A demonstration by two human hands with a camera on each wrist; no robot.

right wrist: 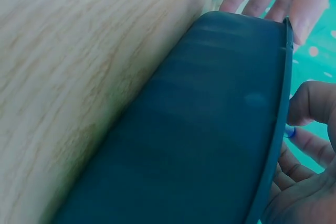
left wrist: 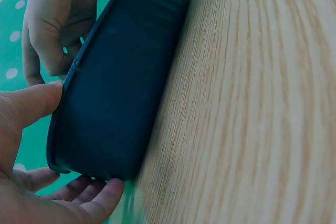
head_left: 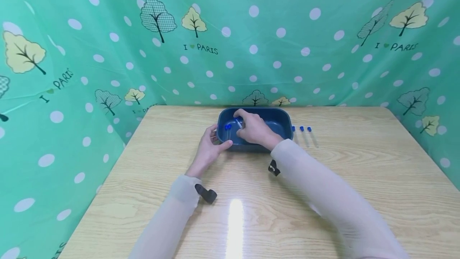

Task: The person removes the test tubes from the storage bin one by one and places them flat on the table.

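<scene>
A dark blue rectangular plastic tub (head_left: 248,148) stands near the back edge of the table. My left hand (head_left: 207,147) holds its left end, the thumb on the front rim and the fingers around the side; the left wrist view shows the thumb (left wrist: 37,103) at the rim. My right hand (head_left: 256,128) reaches over the front wall and pinches a clear, blue-capped tube (head_left: 238,123) inside the tub. To the left of it, two similar blue-capped tubes (head_left: 228,133) lie side by side in the tub. In the right wrist view the tub wall (right wrist: 199,108) hides most of the held tube.
Three more blue-capped tubes (head_left: 304,136) lie in a row on the wooden table (head_left: 143,195), just right of the tub. A green dotted curtain (head_left: 251,31) hangs behind the table and along its sides.
</scene>
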